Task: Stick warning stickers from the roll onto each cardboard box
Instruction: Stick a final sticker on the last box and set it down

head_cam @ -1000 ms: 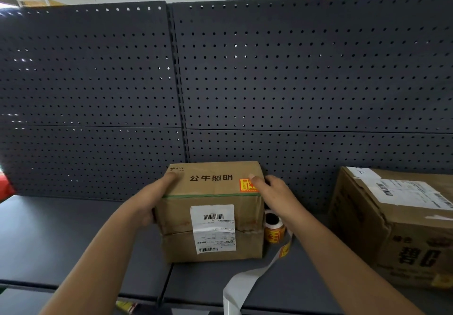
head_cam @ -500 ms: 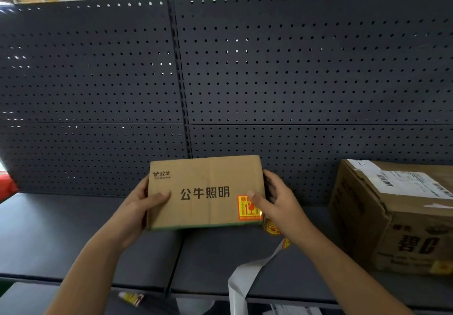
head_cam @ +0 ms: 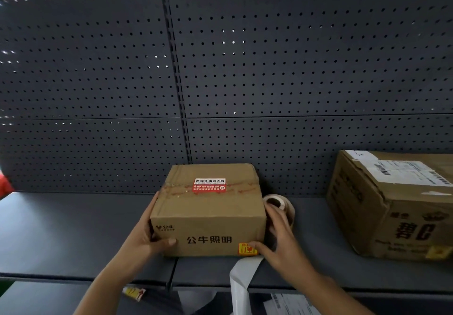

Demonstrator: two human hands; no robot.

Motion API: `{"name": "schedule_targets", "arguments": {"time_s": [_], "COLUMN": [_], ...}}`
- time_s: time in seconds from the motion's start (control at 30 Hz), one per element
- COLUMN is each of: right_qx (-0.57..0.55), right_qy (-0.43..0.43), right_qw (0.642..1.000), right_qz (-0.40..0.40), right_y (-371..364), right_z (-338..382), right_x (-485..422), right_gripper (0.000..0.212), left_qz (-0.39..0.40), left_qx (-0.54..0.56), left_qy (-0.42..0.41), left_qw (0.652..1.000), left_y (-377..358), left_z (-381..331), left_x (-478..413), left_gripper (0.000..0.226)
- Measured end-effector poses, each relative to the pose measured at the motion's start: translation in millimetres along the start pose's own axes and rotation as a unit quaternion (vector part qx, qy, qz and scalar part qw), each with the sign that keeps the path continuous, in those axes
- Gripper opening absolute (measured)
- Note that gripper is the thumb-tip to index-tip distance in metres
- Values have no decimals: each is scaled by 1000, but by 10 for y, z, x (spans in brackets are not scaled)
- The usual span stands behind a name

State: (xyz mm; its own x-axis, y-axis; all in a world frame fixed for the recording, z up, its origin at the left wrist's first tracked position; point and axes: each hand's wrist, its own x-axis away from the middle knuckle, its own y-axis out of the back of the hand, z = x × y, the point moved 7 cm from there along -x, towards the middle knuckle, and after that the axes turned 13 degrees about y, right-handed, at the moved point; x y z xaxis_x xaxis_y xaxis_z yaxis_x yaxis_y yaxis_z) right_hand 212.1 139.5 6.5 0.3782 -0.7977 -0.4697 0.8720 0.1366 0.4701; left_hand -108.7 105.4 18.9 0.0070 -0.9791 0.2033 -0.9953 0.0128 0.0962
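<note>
Our left hand [head_cam: 144, 237] grips the left end of the small cardboard box [head_cam: 208, 219], thumb laid on its front face. Our right hand [head_cam: 282, 241] clasps the right end, thumb pressing the yellow warning sticker [head_cam: 247, 249] at the front lower corner. The box rests on the bench [head_cam: 61, 228] between our hands. Just beyond the right hand's fingers lies the sticker roll [head_cam: 279, 203], and its bare liner strip [head_cam: 241, 275] trails out below the right thumb and over the bench edge. Well to the right of that hand stands a larger box [head_cam: 392, 206] (a second yellow sticker [head_cam: 438, 252] shows at its front corner). We judge that this sticker is being rubbed down. The next move calls for releasing the box and peeling a fresh sticker for any box not yet marked.
</note>
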Motion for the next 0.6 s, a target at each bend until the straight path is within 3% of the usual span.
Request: {"name": "schedule_targets", "arguments": {"time_s": [0.27,0.43,0.53,0.6], "right_qx": [16,-67,-115,-145], "right_qy": [3,-5,-18,-45], "right_qw": [1000,993,981,969], "right_qz": [9,-93,-157,-196], "right_y": [5,261,386,447], "right_z": [-62,-39,31,70], "right_x": [84,-61,-287,-457], "right_gripper": [83,52,30,23], "left_qz": [-29,-79,-87,-116], "left_qx": [22,147,141,99], "left_qy": [-23,0,-9,-6], "left_qw": [999,986,986,988], "left_y": [23,156,126,145], "left_z": [155,-13,-262,-374], "left_x": [7,-114,-134,-206], "left_gripper": [98,78,82,71]}}
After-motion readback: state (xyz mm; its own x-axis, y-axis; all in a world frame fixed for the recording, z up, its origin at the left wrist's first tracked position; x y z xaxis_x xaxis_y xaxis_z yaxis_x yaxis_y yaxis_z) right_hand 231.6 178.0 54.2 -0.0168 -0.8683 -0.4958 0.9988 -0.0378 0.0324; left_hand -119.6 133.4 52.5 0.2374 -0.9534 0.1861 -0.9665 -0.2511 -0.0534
